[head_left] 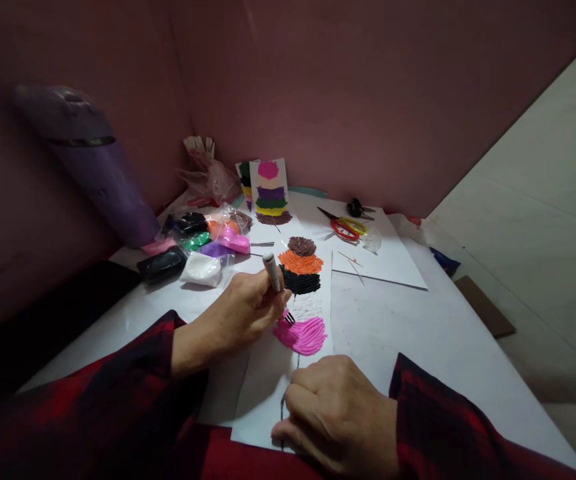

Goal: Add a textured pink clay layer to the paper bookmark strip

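Note:
My left hand [253, 300] is closed around a white pen-like tool [271, 272] with a small pink-and-dark forked tip. Its tines touch the left part of a bright pink, ridged clay patch [304, 335]. This patch lies on a white paper strip [258, 407]. Farther up the strip are a white patch [311, 307], a black patch [302, 281], an orange patch [301, 262] and a brown patch [302, 246], all textured. A dark line runs down below the pink one. Over the lower strip, my right hand [338, 413] rests with curled fingers, partly hidden beneath it.
Bagged coloured clay [208, 247] lies at left, before a leaning purple bottle [103, 173]. Colour-banded cards [271, 193] stand against the wall. Scissors [345, 227], keys [357, 208] and toothpicks [352, 261] lie on a white board [393, 260] at right.

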Demonstrator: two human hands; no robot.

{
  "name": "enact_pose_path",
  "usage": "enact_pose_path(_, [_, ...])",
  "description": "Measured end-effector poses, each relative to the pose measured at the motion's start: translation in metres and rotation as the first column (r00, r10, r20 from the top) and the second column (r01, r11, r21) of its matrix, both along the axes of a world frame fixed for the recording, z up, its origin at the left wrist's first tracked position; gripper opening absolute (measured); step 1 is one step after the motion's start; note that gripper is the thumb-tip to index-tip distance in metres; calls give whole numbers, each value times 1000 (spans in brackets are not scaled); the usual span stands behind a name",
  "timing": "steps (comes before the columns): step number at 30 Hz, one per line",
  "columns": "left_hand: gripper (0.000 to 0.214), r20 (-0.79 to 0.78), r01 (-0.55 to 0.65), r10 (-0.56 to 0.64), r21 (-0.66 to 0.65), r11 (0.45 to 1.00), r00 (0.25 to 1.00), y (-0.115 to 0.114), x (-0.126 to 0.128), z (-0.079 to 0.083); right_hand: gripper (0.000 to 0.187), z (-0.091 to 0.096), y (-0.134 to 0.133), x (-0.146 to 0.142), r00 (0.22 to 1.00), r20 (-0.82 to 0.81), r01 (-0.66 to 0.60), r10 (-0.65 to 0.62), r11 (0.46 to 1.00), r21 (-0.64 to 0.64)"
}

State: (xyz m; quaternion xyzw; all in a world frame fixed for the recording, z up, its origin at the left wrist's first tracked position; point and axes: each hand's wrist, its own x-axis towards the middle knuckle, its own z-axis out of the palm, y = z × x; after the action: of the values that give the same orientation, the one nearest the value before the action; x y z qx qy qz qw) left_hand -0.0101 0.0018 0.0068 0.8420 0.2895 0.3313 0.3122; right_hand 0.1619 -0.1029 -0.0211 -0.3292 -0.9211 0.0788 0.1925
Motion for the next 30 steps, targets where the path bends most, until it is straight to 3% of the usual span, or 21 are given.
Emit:
enact_pose_path(15, [15, -73, -4, 1, -48, 999, 997, 2, -8, 3, 41, -2, -1, 1, 1000, 7, 8, -8, 1000, -12])
enact_pose_path(26, [15, -96, -26, 32, 59, 998, 995, 5, -9, 10, 37, -3, -1, 1, 1000, 4, 14, -14, 1000, -10])
enact_pose_path(30, [13, -94, -32, 36, 39, 999, 995, 7, -11, 11, 38, -1, -1, 0, 1000, 11, 15, -15, 1000, -14])
